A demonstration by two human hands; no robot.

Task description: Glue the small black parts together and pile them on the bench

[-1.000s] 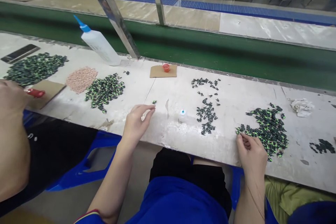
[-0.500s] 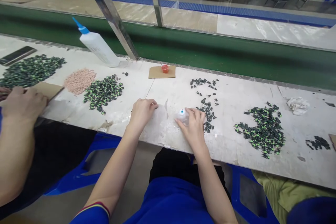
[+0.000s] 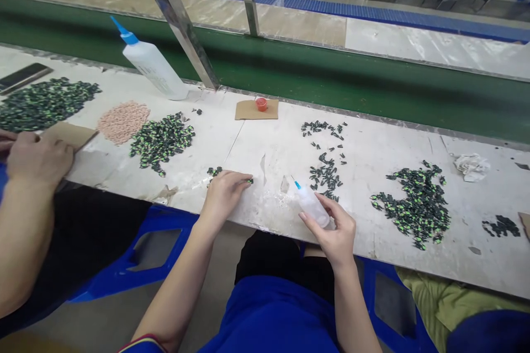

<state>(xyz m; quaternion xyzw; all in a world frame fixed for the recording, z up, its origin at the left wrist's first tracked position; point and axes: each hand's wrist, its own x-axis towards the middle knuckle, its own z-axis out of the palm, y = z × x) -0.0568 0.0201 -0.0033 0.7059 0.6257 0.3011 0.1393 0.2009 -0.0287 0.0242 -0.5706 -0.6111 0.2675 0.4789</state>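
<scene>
My right hand (image 3: 337, 231) is wrapped round a small translucent squeeze bottle (image 3: 312, 207) with a blue needle tip, tilted up and to the left above the table. My left hand (image 3: 223, 193) is closed, pinching a small dark piece with green marks (image 3: 250, 181) between thumb and fingertips. Just behind that hand lies a little group of similar dark-green pieces (image 3: 214, 171), partly hidden by it. Beyond the bottle is a scatter of small black pieces (image 3: 326, 174), with a few spread farther back.
At left stand a large white bottle (image 3: 155, 69), a pink heap (image 3: 124, 121) and green-and-black heaps (image 3: 162, 143). A red cup (image 3: 261, 103) sits on cardboard (image 3: 244, 111). Another heap (image 3: 416, 204) and crumpled tissue (image 3: 472, 166) lie right. A co-worker's hand (image 3: 39, 160) rests far left. A metal post (image 3: 178, 22) rises behind.
My right hand has lifted the squeeze bottle, moved it right and toward me, and tilted its tip leftward. A small dark piece now shows at my left fingertips.
</scene>
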